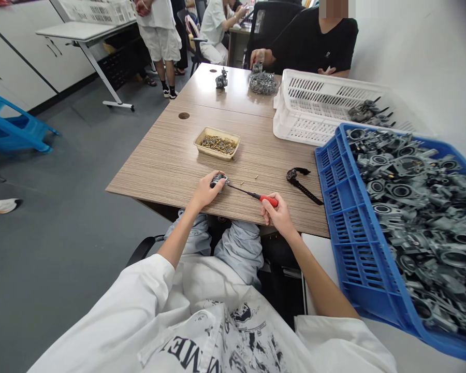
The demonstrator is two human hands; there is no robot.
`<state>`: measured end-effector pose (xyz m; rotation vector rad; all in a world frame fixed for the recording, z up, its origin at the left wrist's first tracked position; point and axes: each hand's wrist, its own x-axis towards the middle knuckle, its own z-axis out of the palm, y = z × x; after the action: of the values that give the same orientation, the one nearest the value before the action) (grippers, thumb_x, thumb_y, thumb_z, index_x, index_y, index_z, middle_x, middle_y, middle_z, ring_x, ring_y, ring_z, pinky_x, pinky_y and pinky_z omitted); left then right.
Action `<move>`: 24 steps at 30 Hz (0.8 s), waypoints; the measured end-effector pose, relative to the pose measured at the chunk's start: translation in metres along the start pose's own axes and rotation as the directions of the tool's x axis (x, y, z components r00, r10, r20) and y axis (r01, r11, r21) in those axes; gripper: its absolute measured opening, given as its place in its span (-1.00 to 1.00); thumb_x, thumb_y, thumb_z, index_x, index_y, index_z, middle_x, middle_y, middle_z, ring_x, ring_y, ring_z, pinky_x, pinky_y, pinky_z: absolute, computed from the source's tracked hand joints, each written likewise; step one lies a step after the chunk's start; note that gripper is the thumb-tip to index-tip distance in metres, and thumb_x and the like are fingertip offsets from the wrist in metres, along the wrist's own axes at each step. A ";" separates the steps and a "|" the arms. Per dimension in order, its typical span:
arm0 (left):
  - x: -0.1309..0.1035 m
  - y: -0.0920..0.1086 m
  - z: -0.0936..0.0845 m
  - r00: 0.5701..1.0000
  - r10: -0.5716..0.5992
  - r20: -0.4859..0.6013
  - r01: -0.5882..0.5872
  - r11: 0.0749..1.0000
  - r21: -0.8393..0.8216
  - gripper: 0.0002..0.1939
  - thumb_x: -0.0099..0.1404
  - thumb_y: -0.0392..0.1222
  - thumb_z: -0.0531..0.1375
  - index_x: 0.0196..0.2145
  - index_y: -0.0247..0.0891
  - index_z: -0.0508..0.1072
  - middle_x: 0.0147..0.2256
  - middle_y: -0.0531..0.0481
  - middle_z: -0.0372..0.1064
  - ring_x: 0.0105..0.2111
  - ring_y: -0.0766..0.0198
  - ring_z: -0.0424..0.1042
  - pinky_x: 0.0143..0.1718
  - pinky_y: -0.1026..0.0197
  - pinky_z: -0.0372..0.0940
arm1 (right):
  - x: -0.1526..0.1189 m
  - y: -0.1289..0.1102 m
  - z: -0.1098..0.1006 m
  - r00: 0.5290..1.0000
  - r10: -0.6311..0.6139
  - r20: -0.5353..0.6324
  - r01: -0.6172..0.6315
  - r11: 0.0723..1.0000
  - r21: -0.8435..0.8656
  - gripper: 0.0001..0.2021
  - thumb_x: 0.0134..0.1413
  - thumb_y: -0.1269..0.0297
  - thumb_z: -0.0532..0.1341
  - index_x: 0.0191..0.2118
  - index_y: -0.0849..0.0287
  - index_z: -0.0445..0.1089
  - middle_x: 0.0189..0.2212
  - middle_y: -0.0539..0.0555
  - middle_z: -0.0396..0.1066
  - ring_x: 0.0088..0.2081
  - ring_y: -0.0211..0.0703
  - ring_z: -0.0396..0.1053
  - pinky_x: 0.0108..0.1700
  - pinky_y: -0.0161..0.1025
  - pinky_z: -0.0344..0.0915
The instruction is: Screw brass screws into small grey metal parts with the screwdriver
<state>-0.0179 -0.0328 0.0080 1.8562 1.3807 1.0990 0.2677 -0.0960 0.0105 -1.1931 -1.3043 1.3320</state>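
Near the front edge of the wooden table (159, 160), my left hand (206, 190) is closed around a small grey metal carburetor body (219, 181). My right hand (277, 213) grips the red handle of a screwdriver (270, 200). Its dark shaft points left, and the tip meets the right side of the carburetor body; the exact contact point is too small to make out. Two small brass pieces (242, 183) lie on the table just beyond the shaft. Farther back stands a cream tray (198, 147) full of small brass and grey parts.
A black wristwatch (292, 175) lies to the right. Beside it, a blue crate (339, 207) is heaped with grey metal castings. Behind stands a white basket (295, 127) with several castings. Across the table, a person in black sits by a clear container of small parts (263, 83) and another carburetor (221, 79).
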 end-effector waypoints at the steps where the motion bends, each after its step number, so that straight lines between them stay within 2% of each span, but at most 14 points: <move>1: 0.000 0.000 0.000 1.000 -0.004 0.001 0.004 1.000 0.003 -0.62 0.47 0.05 0.11 0.03 -0.22 0.54 -0.05 -0.11 0.60 -0.02 0.09 0.55 0.11 0.11 0.38 | 0.000 0.000 0.000 1.000 0.001 0.000 -0.001 1.000 0.000 -0.57 0.21 -0.14 0.36 -0.20 0.02 0.17 -0.57 -0.15 0.41 -0.72 -0.32 0.20 -0.73 -0.38 0.22; 24: -0.001 0.002 0.000 1.000 0.001 -0.003 -0.001 1.000 -0.004 -0.63 0.47 0.04 0.11 0.02 -0.22 0.54 -0.07 -0.10 0.60 -0.04 0.10 0.55 0.10 0.12 0.38 | 0.000 0.002 0.000 1.000 0.005 0.003 -0.005 1.000 0.009 -0.57 0.21 -0.13 0.36 -0.19 0.02 0.16 -0.57 -0.15 0.42 -0.72 -0.31 0.20 -0.73 -0.38 0.23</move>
<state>-0.0175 -0.0340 0.0097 1.8539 1.3787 1.1048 0.2679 -0.0956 0.0088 -1.1897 -1.2973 1.3421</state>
